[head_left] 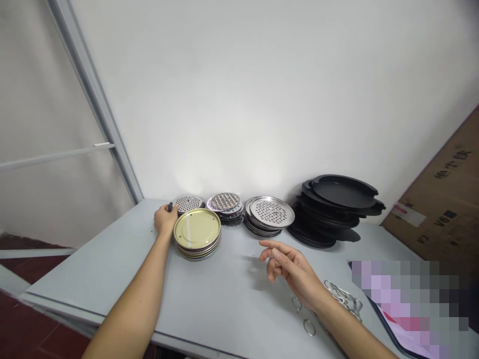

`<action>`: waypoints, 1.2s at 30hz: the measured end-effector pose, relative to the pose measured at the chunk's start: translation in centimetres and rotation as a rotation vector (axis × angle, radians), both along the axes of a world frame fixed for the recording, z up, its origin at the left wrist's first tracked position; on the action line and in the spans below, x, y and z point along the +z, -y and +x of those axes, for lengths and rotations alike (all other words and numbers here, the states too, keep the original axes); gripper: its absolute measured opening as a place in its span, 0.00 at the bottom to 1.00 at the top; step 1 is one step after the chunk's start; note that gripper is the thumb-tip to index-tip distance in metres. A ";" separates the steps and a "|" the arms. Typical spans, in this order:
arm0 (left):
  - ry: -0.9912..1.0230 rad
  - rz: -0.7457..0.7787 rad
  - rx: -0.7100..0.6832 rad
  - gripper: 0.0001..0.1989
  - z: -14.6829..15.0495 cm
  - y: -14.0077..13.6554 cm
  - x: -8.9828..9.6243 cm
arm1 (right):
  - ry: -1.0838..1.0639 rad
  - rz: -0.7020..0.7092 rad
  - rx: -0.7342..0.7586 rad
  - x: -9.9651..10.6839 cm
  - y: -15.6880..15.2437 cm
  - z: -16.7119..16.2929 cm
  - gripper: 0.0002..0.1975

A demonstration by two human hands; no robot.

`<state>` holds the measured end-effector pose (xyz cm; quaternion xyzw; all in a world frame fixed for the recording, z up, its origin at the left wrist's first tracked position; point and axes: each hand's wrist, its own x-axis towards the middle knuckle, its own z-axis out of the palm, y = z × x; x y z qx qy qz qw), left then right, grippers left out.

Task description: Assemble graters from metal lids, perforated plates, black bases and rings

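At the far left of the table, my left hand (165, 220) is closed at the edge of a round perforated grey disc (189, 203) with black tabs at its sides. A black piece shows between the fingers and thumb. Just in front of that disc stands a stack of round lids, the top one gold-coloured (197, 228). My right hand (290, 269) hovers over the table with its fingers apart and nothing in it. Behind it lies a stack of silver perforated discs (272, 211). Between the two groups sits a stack topped by a round grater disc (225, 201).
Black round trays (342, 191) are piled unevenly at the back right. Metal rings (309, 327) and bent wire pieces (342, 295) lie by my right forearm. A cardboard box (437, 214) leans at the right, with a partly blurred flat panel (402, 324) in front. A white wall closes the back.
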<state>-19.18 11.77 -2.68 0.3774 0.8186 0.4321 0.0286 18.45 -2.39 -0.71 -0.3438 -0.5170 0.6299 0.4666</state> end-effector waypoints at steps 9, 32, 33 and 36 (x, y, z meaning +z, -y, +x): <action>-0.115 -0.035 -0.040 0.23 -0.1 0.4 0.4 | -0.004 -0.001 0.006 0.0 0.0 0.1 0.20; -0.195 -0.140 -0.469 0.09 2.8 3.8 4.2 | 0.356 -0.047 0.011 -3.3 -1.5 -1.2 0.19; -0.185 -0.140 -0.473 0.10 2.8 3.8 4.1 | 0.379 -0.027 0.006 -3.5 -1.6 -1.4 0.18; -0.212 -0.149 -0.473 0.10 2.8 3.8 4.1 | 0.476 0.028 -0.003 -4.0 -1.9 -1.7 0.13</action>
